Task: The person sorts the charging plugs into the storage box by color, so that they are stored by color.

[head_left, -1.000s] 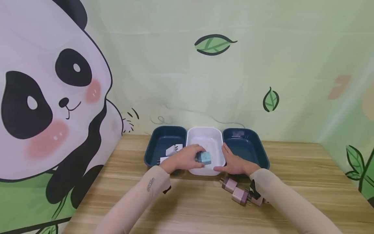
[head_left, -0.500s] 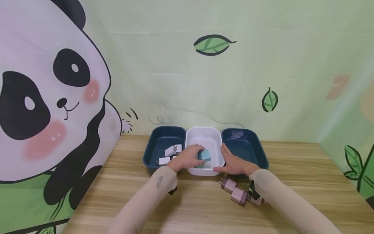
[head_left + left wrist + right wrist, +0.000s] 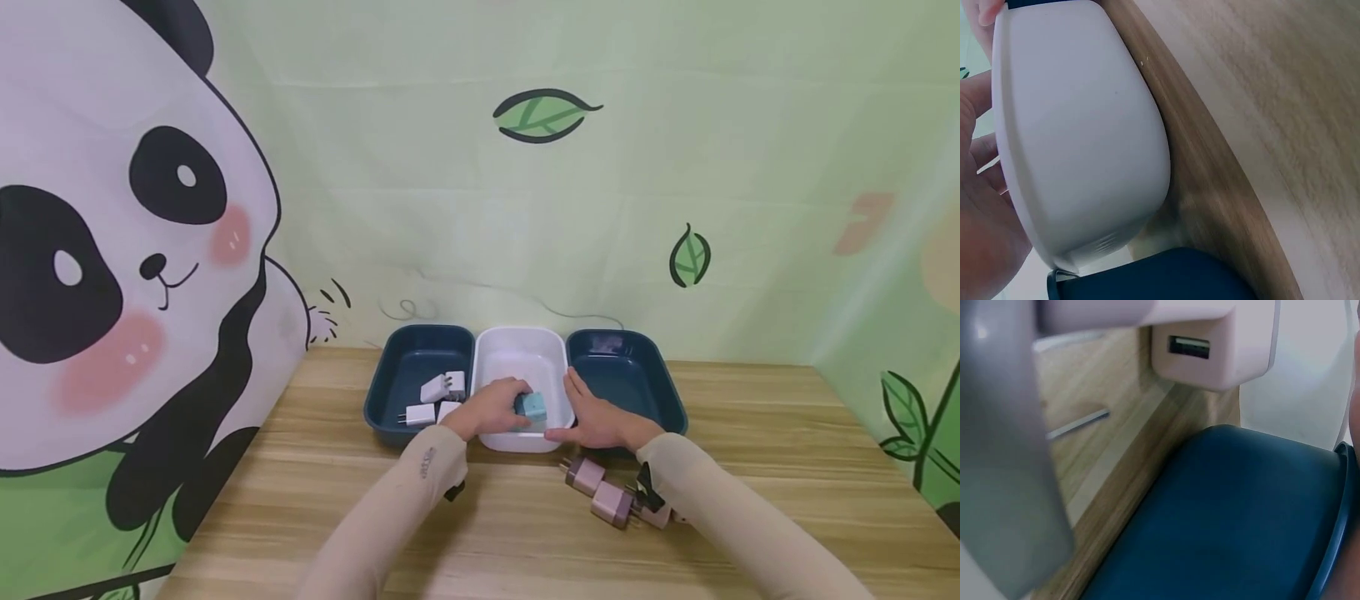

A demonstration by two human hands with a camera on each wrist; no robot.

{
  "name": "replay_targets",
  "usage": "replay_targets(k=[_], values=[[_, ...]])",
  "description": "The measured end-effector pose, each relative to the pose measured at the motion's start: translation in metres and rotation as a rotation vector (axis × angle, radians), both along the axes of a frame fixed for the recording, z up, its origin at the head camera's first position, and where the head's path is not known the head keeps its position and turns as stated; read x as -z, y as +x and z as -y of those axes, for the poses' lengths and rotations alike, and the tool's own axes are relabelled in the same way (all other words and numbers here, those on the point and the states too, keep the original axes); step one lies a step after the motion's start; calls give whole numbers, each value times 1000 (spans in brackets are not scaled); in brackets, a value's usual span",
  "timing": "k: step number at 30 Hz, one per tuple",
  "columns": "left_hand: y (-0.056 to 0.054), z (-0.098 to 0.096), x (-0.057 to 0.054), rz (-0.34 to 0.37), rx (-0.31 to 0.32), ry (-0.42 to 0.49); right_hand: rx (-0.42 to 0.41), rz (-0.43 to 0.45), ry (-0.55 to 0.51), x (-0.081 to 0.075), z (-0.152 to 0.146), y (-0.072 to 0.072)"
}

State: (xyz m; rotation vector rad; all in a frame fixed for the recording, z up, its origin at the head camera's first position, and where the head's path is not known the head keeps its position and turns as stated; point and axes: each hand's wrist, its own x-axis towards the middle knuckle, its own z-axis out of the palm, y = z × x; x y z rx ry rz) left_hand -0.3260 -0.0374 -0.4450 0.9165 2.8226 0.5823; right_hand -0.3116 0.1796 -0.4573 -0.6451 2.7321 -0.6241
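Note:
My left hand [image 3: 491, 406] reaches over the near left part of a white tray [image 3: 521, 337] and pinches a teal USB wall charger [image 3: 533, 407] between fingers and thumb. In the left wrist view, the fingers of this hand [image 3: 982, 200] show behind the tray's rim, the charger hidden. My right hand [image 3: 600, 419] rests at the white tray's near right corner, fingers straight along the right rim and thumb on the near rim. Several pink chargers [image 3: 612, 504] lie on the table by my right wrist; one pink charger [image 3: 1210, 353] shows its USB port close up.
A dark blue tray [image 3: 390, 354] left of the white one holds several white chargers [image 3: 420, 414]. Another dark blue tray [image 3: 660, 367] stands on the right, against the white tray. A printed cloth wall [image 3: 420, 192] rises behind the wooden table [image 3: 750, 467].
My left hand has moved slightly right and down with the teal charger inside the white tray, uncovering more white chargers. The right hand keeps its place, and the view has shifted a little.

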Motion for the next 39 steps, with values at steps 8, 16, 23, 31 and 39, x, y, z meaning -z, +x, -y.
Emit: replay_targets(k=[8,16,23,31,39], values=[[-3,-2,5,66,-21,6,3,2,9,-2,2,2],[-9,-7,9,83,-36,-8,6,4,21,-3,2,1],[-10,-13,10,103,-53,-22,0,10,15,0,2,1],[-15,-17,20,103,-58,-34,-4,-4,13,2,2,1],[-15,-16,17,111,-67,-10,-2,-5,11,2,1,0]])
